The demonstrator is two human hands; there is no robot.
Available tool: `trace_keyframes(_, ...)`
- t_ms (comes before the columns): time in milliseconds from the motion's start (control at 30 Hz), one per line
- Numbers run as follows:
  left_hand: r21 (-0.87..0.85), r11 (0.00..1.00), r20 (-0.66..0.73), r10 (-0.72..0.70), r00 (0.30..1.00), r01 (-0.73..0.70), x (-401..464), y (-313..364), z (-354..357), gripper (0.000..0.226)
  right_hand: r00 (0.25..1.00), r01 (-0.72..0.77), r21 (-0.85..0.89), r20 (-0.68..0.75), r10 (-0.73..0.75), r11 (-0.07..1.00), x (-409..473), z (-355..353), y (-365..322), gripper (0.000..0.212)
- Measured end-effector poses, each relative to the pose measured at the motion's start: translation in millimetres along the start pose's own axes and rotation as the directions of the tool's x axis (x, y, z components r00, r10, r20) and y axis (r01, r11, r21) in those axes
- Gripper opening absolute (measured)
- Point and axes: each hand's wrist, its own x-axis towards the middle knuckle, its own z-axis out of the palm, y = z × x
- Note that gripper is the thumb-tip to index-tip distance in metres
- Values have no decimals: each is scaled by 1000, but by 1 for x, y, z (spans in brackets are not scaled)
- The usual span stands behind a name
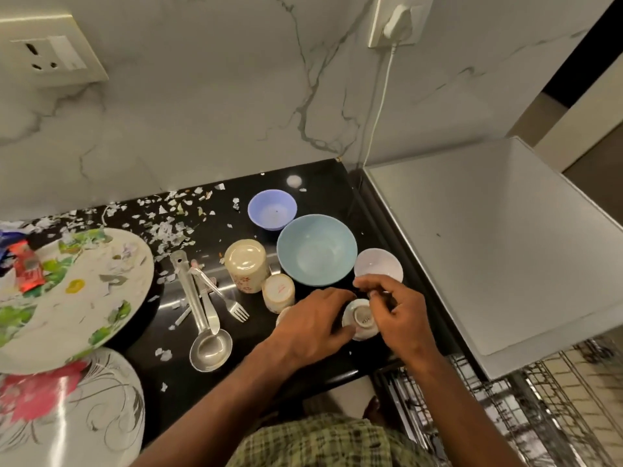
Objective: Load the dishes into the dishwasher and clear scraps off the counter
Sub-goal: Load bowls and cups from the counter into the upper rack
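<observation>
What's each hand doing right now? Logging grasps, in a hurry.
Left hand: grips the small upturned cup.
Right hand: pinches the same cup.

Both arms reach forward, left hand [312, 320] and right hand [392, 306] close together, fingers curled.

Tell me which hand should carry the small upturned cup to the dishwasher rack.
Right. The right hand already touches the small upturned cup and lies nearer the dishwasher rack, at lower right. The left hand would have to cross over.
</observation>
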Motion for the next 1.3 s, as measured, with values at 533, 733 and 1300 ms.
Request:
trace_keyframes(533,90,979,100,-189,977,181,19,15,37,77,996,-43,-43,72,46,998,3,-19,15,28)
trace_keyframes(733,-20,982,-12,-189,982,189,15,30,27,66,980,-74,-78,181,87,994,3,-31,14,25)
trace_keyframes(1300,-126,937,321,349,881,-326,49,119,110,93,906,-422,-157,-46,420,893,-119,-130,31,75)
